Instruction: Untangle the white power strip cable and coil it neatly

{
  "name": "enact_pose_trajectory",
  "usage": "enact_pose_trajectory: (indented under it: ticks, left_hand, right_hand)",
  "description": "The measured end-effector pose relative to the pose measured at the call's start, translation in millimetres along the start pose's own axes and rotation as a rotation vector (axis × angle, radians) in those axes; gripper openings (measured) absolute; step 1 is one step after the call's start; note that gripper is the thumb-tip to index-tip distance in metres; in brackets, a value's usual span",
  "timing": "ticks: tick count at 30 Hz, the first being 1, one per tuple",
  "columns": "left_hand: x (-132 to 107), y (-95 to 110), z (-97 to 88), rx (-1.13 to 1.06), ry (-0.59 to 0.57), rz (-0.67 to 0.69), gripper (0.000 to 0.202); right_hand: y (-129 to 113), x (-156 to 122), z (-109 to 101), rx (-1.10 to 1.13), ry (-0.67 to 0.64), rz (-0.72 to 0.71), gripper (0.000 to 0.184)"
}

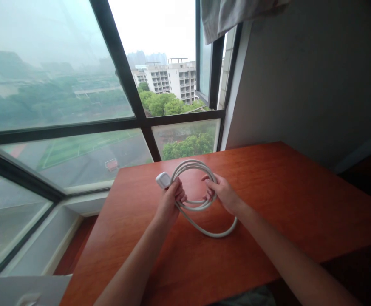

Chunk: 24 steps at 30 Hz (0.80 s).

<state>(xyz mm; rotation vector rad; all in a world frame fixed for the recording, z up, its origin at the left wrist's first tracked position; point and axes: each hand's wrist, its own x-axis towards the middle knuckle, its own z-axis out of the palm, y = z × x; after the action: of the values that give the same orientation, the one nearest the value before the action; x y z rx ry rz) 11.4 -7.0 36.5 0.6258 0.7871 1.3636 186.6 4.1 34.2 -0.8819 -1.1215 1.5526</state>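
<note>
A pale grey-white cable (190,165) is wound into several round loops, held up over the reddish-brown table (281,191). My left hand (173,196) is closed round the left side of the coil. Just above that hand a white plug-like block (163,180) sticks out to the left; its exact kind is hard to make out. On the opposite side, my right hand (219,190) grips the coil between thumb and fingers. One looser length of the cable hangs below the loops and curves up towards my right wrist. Its other end is hidden.
Dark-framed windows (140,123) stand behind and left of the table, with one pane (206,63) swung open. A grey curtain (223,17) hangs at the top. To the right is a grey wall (293,76). The table's left edge drops to a wooden floor (77,242).
</note>
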Motion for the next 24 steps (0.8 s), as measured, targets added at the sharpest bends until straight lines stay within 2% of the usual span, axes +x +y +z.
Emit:
enact_pose_trajectory:
  ticks: [3, 6, 8, 10, 13, 18, 21, 24]
  left_hand:
    - [-3.0, 1.6, 1.7, 0.099, -0.059, -0.073, 0.038]
    - [-6.1, 2.6, 3.7, 0.165, -0.104, -0.145, 0.043]
    - [-7.2, 3.9, 3.5, 0.168, -0.116, -0.155, 0.042]
    - [-7.4, 6.1, 1.7, 0.165, -0.135, -0.162, 0.039]
    - [-6.7, 9.4, -1.4, 0.183, -0.193, -0.183, 0.04]
    - [-6.6, 9.4, -0.8, 0.181, -0.22, -0.212, 0.042]
    - [-7.1, 8.4, 1.1, 0.196, -0.21, -0.221, 0.043]
    - [-7.4, 9.7, 2.0, 0.205, -0.208, -0.213, 0.045]
  right_hand:
    - [-8.8, 4.6, -3.5, -0.249, 0.042, -0.116, 0.029]
    - [-22.8, 12.9, -3.0, -0.699, 0.041, -0.383, 0.036]
    - [-30.9, 19.7, -2.6, -0.978, -0.028, -0.523, 0.039]
    - [-35.9, 26.0, -3.7, -1.144, -0.131, -0.573, 0.042]
    - [-38.1, 32.0, -7.7, -1.29, -0.253, -0.567, 0.044]
    - [-40.3, 30.6, -7.8, -1.45, -0.3, -0.558, 0.053]
    - [-42.9, 27.4, -2.7, -1.485, -0.356, -0.589, 0.059]
    - [-40.9, 24.2, 1.9, -1.414, -0.316, -0.6, 0.057]
